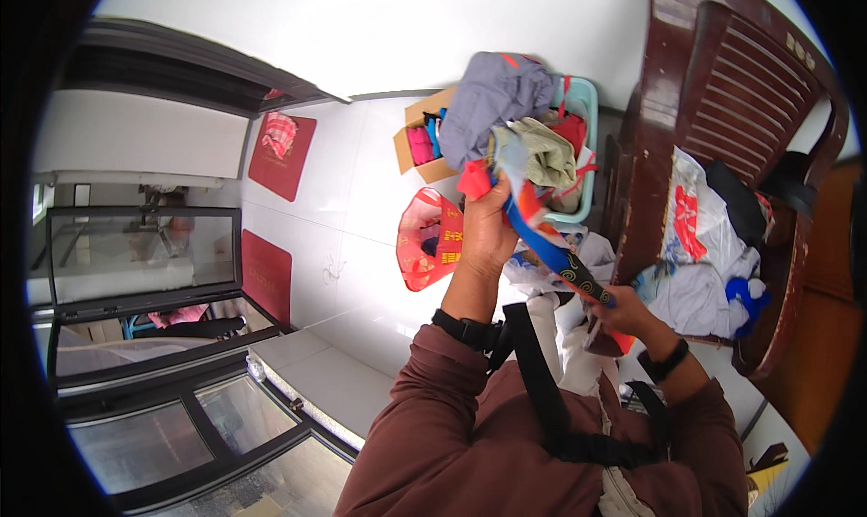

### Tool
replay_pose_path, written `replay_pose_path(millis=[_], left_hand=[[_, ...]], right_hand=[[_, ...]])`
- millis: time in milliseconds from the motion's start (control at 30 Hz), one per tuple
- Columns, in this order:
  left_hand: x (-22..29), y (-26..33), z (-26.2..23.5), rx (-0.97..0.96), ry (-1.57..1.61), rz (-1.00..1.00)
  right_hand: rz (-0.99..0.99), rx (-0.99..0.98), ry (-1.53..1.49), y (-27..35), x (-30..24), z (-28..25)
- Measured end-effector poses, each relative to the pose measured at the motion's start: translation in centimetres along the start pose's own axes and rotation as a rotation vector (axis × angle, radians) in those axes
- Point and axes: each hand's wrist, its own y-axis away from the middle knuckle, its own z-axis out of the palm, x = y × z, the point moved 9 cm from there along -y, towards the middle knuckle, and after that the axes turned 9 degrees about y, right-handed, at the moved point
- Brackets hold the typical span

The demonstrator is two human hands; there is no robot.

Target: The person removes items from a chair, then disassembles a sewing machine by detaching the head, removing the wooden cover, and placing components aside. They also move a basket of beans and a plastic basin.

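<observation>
A long strip of patterned cloth [540,241], blue with red-orange and a dark, gold-swirled part, stretches between my two hands. My left hand [490,219] is closed round its far end, where a bright red piece sticks out past the fingers. Nearer to me and to the right, my right hand [626,311] grips the dark end. Just beyond my left hand, a pale teal basket [589,111] is heaped with clothes, among them a grey garment [492,102] and an olive striped cloth [545,154]. Part of the strip is blurred by motion.
Left of the basket stands an open cardboard box [440,168] with rolled coloured cloths. A red bag [417,246] sits nearer on the floor. A dark wooden chair [722,83] at the right bears a plastic bag [691,212] and white-and-blue cloth [694,298]. Red mats [267,273] lie leftward.
</observation>
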Motion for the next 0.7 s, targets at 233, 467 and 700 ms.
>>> replay_pose_path(millis=[233,467,700], left_hand=[[-0.8,-0.9,-11.8,0.177,0.018,-0.053],[-6.8,0.7,-13.3,0.168,-0.084,-0.301],[-6.4,2.2,-9.2,0.022,-0.268,-0.435]], right_hand=[[-0.278,0.332,0.328,3.9,-0.5,-10.5],[-0.110,0.664,0.855,6.2,1.3,-23.7],[-0.083,0.985,0.889,10.4,2.5,-35.1]])
